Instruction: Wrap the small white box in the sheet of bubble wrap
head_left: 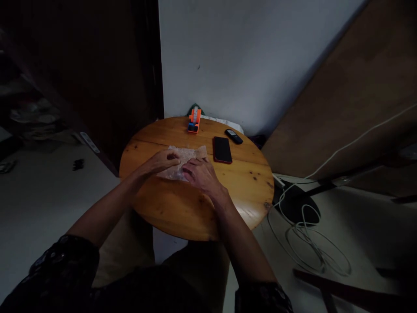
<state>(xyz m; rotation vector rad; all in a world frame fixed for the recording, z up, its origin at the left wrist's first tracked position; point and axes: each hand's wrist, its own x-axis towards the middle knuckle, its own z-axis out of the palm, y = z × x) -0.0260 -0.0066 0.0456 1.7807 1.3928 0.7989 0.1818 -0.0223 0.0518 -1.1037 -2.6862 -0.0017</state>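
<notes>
A small sheet of clear bubble wrap [176,172] lies on the round wooden table in front of me, with a tan, paper-like flap [201,152] at its upper right. My left hand [163,161] holds the wrap's left side, its fingers curved and the thumb close to them. From the right, my right hand [202,174] grips the wrap with fingers bent over it. Whatever may lie inside the wrap is hidden.
Beyond the hands are an orange tape dispenser [194,119], a black phone with a red edge [222,150] and a small dark keypad handset [233,136]. The table [176,213] stands near a white wall. Pale cable [306,234] lies coiled on the floor at right.
</notes>
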